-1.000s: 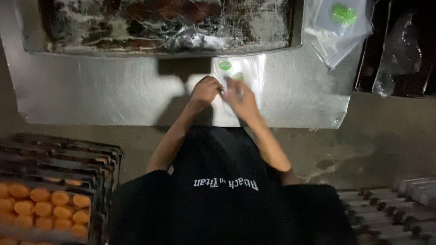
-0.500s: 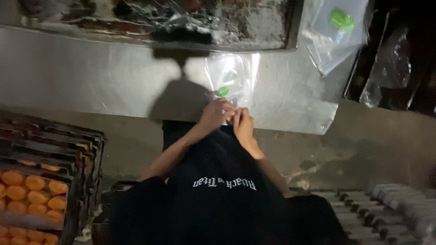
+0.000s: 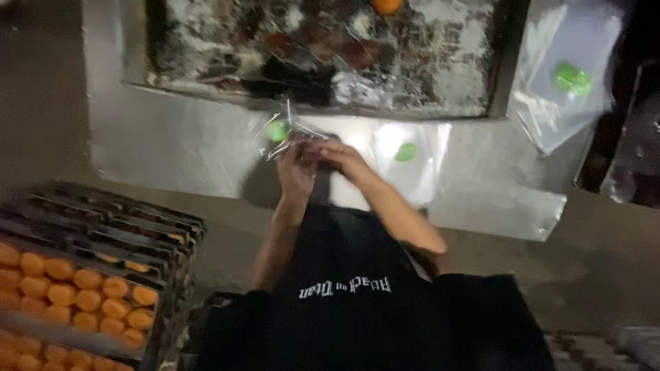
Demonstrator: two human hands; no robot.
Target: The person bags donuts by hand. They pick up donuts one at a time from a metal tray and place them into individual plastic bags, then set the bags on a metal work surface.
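Clear bag (image 3: 282,130) now lifted, leftward.

the light is dim and yellowish around me. ahead of me is a grey metal desk (image 3: 172,144), its top dull and smudged. at its far side sits a big dark tray (image 3: 323,55), crusted and flaked with white and brown. below the desk is a bare grey concrete floor (image 3: 605,261), stained in places. to my left stands a stack of dark racks (image 3: 103,227), the top one filled with rows of round orange pieces (image 3: 75,288). at far right the room falls into deep shadow.
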